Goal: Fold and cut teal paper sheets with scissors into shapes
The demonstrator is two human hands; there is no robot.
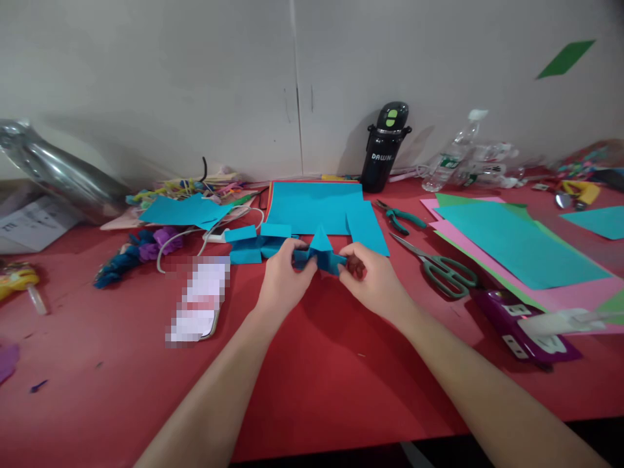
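Between my hands is a folded blue paper with a pointed peak at its top and creased flaps at its sides. My left hand pinches its left flap, thumb toward me. At the other side, my right hand grips the right flap between thumb and fingers. Just left of my left hand lies another creased blue paper piece with raised flaps. Behind the folded paper are a stack of blue sheets and a smaller blue sheet.
Scissors and pliers lie to the right, before coloured sheets and a purple power strip. A phone rests at left. A black bottle and plastic bottle stand along the wall; a metal flask leans at far left.
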